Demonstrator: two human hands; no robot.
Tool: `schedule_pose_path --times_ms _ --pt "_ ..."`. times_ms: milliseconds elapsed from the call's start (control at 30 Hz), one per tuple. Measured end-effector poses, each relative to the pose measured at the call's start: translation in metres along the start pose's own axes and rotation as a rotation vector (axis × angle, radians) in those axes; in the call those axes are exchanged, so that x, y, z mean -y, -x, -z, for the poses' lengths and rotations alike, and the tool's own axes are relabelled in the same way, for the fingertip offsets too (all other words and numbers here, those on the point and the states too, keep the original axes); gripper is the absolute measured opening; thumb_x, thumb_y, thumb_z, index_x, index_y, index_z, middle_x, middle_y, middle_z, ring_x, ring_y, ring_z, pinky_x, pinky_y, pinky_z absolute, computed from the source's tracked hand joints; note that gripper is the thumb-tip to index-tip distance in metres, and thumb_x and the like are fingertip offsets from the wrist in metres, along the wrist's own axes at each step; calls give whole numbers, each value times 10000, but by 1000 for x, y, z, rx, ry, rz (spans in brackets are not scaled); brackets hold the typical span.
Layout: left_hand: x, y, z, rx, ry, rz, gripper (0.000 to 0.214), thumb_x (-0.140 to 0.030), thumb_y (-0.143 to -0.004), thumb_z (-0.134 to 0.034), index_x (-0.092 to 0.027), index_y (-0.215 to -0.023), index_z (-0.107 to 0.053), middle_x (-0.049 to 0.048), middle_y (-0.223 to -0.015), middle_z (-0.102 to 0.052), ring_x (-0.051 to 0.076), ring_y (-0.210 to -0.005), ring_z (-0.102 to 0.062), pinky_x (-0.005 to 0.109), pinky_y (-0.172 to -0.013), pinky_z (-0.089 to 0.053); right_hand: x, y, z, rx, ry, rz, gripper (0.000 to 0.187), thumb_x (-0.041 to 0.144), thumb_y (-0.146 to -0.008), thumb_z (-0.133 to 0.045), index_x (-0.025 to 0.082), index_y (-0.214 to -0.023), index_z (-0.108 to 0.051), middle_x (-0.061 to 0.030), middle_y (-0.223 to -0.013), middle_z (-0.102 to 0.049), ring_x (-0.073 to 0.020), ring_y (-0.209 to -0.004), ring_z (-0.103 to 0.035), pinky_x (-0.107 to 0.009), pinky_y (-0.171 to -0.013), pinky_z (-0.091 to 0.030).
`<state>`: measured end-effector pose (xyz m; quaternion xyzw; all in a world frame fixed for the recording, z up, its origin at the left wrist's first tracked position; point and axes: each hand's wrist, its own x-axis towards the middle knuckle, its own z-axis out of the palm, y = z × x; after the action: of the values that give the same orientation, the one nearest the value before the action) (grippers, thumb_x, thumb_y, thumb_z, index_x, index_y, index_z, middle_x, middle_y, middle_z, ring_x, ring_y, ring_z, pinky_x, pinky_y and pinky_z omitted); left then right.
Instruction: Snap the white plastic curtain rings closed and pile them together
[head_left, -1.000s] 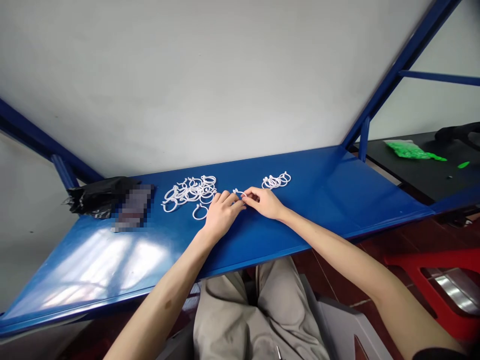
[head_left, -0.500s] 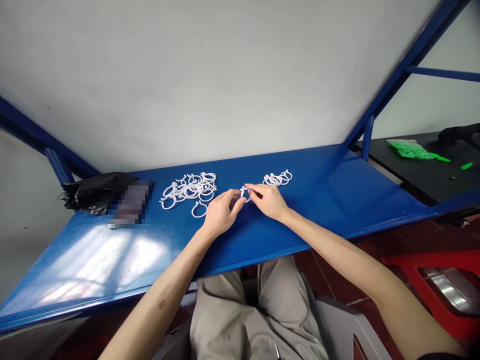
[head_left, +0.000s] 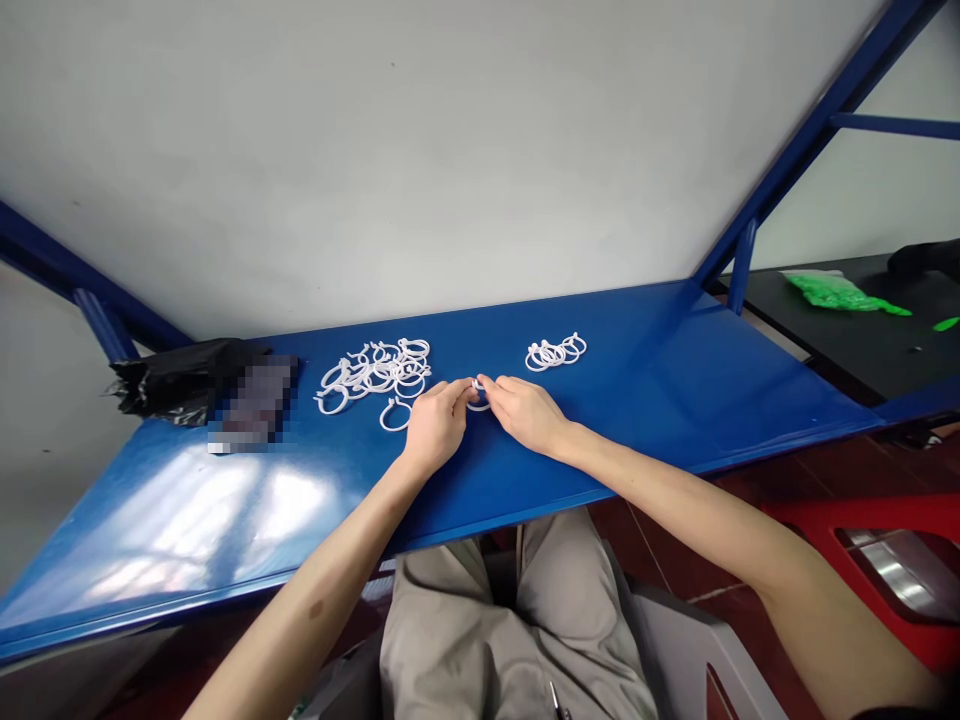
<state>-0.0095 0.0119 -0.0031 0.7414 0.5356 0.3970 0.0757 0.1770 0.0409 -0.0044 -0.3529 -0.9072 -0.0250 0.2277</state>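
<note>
Head view: a small white plastic ring [head_left: 478, 396] is pinched between the left hand [head_left: 433, 428] and right hand [head_left: 525, 412], lowered closer to the blue metal shelf [head_left: 660, 400] than half a second ago (between the two white ring piles [head_left: 375, 372]).

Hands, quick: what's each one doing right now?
Left hand: fingertips pinched on a white ring.
Right hand: fingertips pinched on the same ring, just above the blue table.
</note>
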Motion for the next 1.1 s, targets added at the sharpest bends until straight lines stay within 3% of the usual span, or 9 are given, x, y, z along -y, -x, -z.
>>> schedule_pose_path --times_ms 267,467,567,667,800,967,1100 --pt "2 5 0 55 -196 -93 282 -163 -994 -429 -200 -901 -693 49 -843 -745 172 -762 -666 269 -682 -488 2 4 0 27 116 82 389 123 -1035 -395 62 -1371 -582 -127 -957 -715 -229 -885 -647 -325 -722 -545" --pt "-1 -5 5 114 -341 -109 304 -309 -1039 -420 -190 -1074 -698 82 -912 -742 219 -853 -655 330 -759 -477 1 -6 8 -11 104 18 361 177 -1051 -404 106 -1315 -640 -114 -971 -710 -208 -882 -639 -307 -703 -505" --pt "2 -11 15 23 -466 -84 386 -425 -1030 -438 -182 -1211 -678 123 -1050 -737 299 -1021 -622 421 -884 -451 -13 -11 16 -98 59 -135 370 278 -1072 -381 174 -1276 -672 -102 -1028 -681 -190 -857 -624 -289 -649 -464" --pt "12 -13 24 -57 -585 48 428 -414 -1015 -441 -149 -1277 -651 179 -1191 -682 355 -1134 -565 474 -938 -422 -44 -12 26 -157 25 -387 391 335 -1063 -371 209 -1301 -654 -101 -1076 -652 -188 -802 -607 -296 -628 -449" --pt "27 -14 27 3 -693 155 451 -358 -972 -478 -133 -1340 -610 205 -1225 -645 382 -1162 -537 490 -938 -414 -90 -5 40 -234 28 -659 380 294 -1011 -421 186 -1308 -632 -126 -1113 -651 -238 -910 -630 -340 -723 -481" --pt "35 -17 26 41 -707 193 399 -298 -981 -419 -162 -1272 -656 173 -1184 -690 377 -1166 -546 493 -947 -401 -112 3 48 -201 48 -836 214 249 -945 -523 204 -1095 -669 -93 -1051 -687 -257 -977 -626 -357 -773 -483" --pt "36 -17 27 -28 -637 163 353 -288 -982 -423 -181 -1191 -687 158 -1097 -728 371 -1122 -573 496 -930 -402 -113 6 46 -137 76 -880 186 253 -931 -541 206 -1028 -693 -104 -1056 -676 -258 -960 -615 -357 -760 -486"
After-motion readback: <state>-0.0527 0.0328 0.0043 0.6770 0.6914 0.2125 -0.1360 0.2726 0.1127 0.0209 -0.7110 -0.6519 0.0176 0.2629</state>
